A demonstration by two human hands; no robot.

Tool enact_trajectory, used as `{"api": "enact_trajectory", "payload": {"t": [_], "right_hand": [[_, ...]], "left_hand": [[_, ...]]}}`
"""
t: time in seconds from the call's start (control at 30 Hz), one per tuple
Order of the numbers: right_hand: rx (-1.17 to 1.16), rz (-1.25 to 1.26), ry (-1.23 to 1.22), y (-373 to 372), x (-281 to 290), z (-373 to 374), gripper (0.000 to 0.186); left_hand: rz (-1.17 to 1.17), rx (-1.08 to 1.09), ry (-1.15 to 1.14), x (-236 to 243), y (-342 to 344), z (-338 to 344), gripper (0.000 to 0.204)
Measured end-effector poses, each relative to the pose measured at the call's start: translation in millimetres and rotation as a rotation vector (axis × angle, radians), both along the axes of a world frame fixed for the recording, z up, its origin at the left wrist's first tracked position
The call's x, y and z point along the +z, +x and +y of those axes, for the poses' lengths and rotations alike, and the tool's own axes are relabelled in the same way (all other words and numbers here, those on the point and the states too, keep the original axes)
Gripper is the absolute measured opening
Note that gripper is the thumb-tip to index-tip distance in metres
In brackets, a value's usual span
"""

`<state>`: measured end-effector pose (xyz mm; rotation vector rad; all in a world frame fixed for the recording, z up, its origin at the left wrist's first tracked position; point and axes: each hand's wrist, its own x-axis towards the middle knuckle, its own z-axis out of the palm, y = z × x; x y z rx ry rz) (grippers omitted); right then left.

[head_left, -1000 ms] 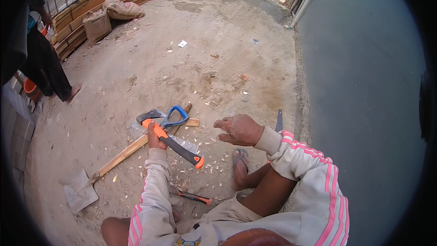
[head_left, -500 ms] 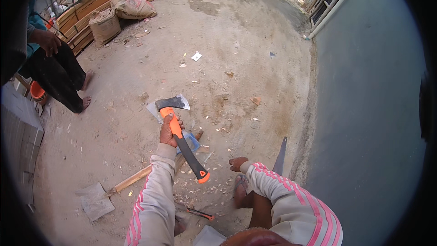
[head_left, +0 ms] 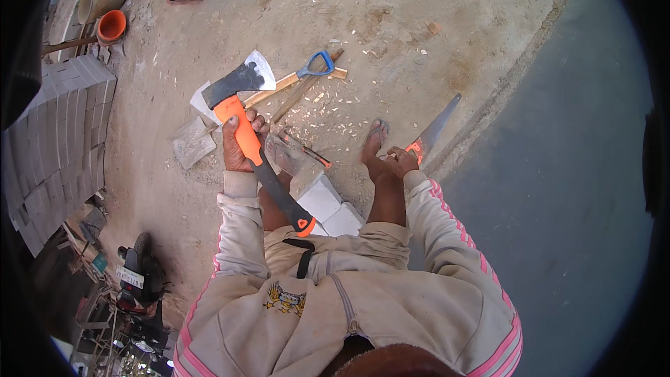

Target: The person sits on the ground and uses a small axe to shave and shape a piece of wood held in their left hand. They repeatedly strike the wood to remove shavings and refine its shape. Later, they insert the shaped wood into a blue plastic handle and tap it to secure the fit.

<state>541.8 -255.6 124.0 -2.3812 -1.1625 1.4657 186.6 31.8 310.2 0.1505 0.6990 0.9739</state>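
My left hand (head_left: pixel 241 141) is closed around the orange part of an axe (head_left: pixel 248 132) handle. The axe is held raised and tilted, its dark head with a bright edge at the upper end and the black grip end over my lap. My right hand (head_left: pixel 401 161) is by my right knee with its fingers curled in; whatever they hold, if anything, is hidden. Right beside it is the orange handle of a hand saw (head_left: pixel 436 128), its blade pointing away toward the wall. Whether the hand touches the saw cannot be told.
A shovel with a blue grip (head_left: pixel 316 64) and a length of wood (head_left: pixel 307 85) lie ahead among wood chips. A slim black-and-orange tool (head_left: pixel 307 150) lies near my left foot, white blocks (head_left: pixel 321 199) between my legs. Grey blocks (head_left: pixel 59 132) are stacked left; a grey wall (head_left: pixel 551 167) runs right.
My view has tipped down toward my lap. The axe is still in my left hand, now nearer. My right hand has drawn back to my knee, beside the saw handle.
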Motion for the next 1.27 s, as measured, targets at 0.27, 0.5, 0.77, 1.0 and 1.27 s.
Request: {"api": "enact_trajectory", "payload": {"t": [0.27,0.5,0.77,1.0,1.27], "right_hand": [[0.212,-0.136,-0.030,32,-38,73,0.036],[0.204,-0.260,0.248,24,-200,242,0.030],[0.327,-0.524,0.344,-18,-389,395,0.033],[0.396,-0.654,0.348,-20,-453,440,0.030],[-0.017,-0.311,0.376,3,-399,412,0.035]], "left_hand": [[0.122,0.089,-0.060,5,-4,-43,0.044],[0.098,0.052,-0.160,-96,8,-88,0.051],[0.163,0.015,-0.320,-234,-30,-124,0.053],[0.247,-0.034,-0.297,-253,-46,-101,0.046],[0.256,-0.068,-0.289,-245,-41,-85,0.051]]}}
